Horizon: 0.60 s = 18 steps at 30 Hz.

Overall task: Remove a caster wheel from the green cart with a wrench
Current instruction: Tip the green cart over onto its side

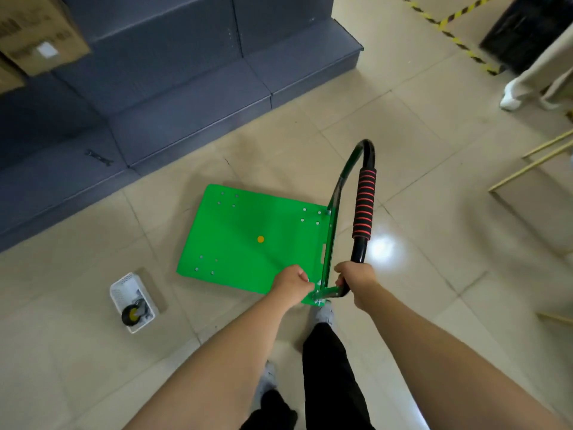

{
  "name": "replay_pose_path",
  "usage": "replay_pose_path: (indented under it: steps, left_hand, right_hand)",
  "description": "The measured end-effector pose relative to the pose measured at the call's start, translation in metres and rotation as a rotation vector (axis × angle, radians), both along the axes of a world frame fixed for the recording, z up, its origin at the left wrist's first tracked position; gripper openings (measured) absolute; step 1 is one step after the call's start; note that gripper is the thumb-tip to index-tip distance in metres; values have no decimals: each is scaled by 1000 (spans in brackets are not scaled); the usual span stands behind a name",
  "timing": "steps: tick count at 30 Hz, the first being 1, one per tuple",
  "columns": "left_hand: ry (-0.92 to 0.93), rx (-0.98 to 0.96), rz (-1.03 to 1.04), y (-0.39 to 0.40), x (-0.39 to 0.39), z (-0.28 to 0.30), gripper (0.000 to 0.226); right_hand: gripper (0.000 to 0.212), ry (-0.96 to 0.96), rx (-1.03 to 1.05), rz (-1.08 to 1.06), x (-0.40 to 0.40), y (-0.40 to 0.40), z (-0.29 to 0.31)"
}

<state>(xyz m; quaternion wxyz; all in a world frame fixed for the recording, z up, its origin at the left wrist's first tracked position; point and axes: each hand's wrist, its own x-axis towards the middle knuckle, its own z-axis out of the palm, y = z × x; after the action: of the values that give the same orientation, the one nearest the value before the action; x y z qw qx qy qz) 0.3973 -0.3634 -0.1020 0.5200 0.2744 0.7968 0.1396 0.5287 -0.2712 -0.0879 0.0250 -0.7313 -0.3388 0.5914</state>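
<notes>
The green cart (248,237) stands flat on the tiled floor, its deck facing up with bolt heads near the corners. Its black handle (362,206) with red-striped foam rises at the right side. My left hand (294,282) curls over the deck's near right corner. My right hand (353,277) grips the handle's lower end near the hinge. A dark wrench (99,157) lies on the grey step at the left, away from both hands. A black and yellow caster wheel (133,315) sits in a small white basket (124,285) left of the cart.
Grey steps (186,88) run along the back and left, with cardboard boxes (37,35) at the top left. Another person's legs (527,82) stand at the far right, near yellow-black floor tape (459,41). Wooden sticks (533,159) lie to the right. My own legs (328,367) are below.
</notes>
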Motion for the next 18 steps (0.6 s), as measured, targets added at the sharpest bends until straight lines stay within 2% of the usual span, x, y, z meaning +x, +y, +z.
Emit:
replay_pose_path:
  steps: [1,3,7,9,12,18]
  left_hand:
    - [-19,2,-30,-10,6,-2,8]
    - [-60,-3,-72,-27,20,-6,24]
    - [-187,-30,-174,-60,56,-7,53]
    - [-211,25,-238,-66,78,-10,60]
    - [-224,139,-291,-62,112,-7,54]
    - [-187,194,-288,-54,167,-23,31]
  right_hand:
    - [15,-5,13,2,4,-7,4]
    - [8,-2,26,-7,11,-18,16]
    - [8,36,0,-59,28,-33,41]
    - [11,48,-13,-75,38,-34,51]
    - [11,49,-36,-73,52,-21,66]
    - [12,16,-142,-70,89,3,67]
